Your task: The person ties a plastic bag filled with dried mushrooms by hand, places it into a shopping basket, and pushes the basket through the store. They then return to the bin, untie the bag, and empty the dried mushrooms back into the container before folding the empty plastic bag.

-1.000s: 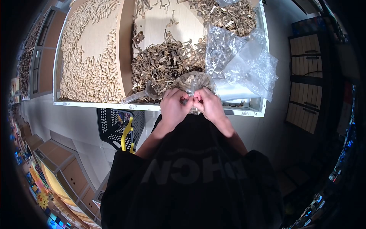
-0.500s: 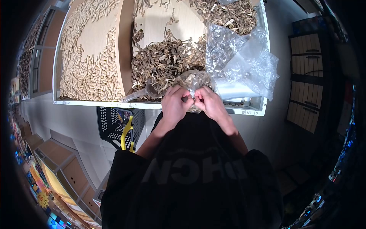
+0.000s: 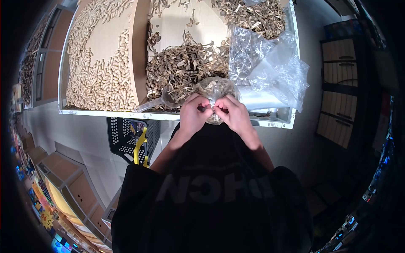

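A clear plastic bag [image 3: 216, 86] with dried mushrooms inside rests at the front edge of the bin. My left hand [image 3: 195, 113] pinches the bag's gathered top from the left. From the right, my right hand [image 3: 233, 113] pinches it too, and the fingertips of both hands almost meet. Loose dried mushrooms [image 3: 181, 65] lie behind the bag. A clear plastic scoop [image 3: 152, 103] sits left of my left hand, its bowl partly among the mushrooms. Crumpled clear bags [image 3: 278, 69] lie to the right, over a shiny roll of plastic [image 3: 259, 99].
Peanuts in shells [image 3: 105, 82] fill the left compartment, behind a wooden divider [image 3: 140, 50]. The bin's white front rim [image 3: 164, 117] runs close to my wrists. Below it on the floor stands a dark basket [image 3: 122, 139] with a yellow handle. Wooden cabinets [image 3: 337, 88] are at the right.
Both hands stay at the bag's top, with only a slight shift of the fingers. The bag and the things around it look almost the same.
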Available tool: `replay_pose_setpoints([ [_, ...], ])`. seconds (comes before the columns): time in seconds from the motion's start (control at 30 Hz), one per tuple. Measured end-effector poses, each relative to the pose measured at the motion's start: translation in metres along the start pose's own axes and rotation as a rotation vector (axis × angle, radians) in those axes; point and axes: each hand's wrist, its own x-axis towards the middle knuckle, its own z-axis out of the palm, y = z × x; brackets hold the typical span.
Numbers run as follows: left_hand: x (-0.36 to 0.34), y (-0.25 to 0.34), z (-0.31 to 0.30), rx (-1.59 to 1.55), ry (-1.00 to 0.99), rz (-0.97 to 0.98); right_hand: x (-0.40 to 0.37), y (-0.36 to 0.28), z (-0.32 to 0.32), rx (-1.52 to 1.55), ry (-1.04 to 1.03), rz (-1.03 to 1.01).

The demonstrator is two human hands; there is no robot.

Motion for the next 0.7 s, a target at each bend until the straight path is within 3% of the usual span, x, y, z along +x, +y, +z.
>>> replay_pose_setpoints([
  [0.17,-0.001,-0.002,0.001,0.051,0.007,0.042,0.003,-0.005,0.000,-0.188,-0.060,-0.008],
  [0.37,-0.002,0.002,0.004,0.086,0.046,0.105,-0.004,0.004,0.004,-0.168,-0.040,-0.038],
  [0.47,-0.003,0.001,0.005,0.055,0.053,0.090,-0.009,0.011,0.010,-0.071,0.073,-0.095],
  [0.7,-0.003,-0.001,0.004,0.047,0.061,0.131,-0.012,0.013,0.016,0.058,0.158,-0.052],
])
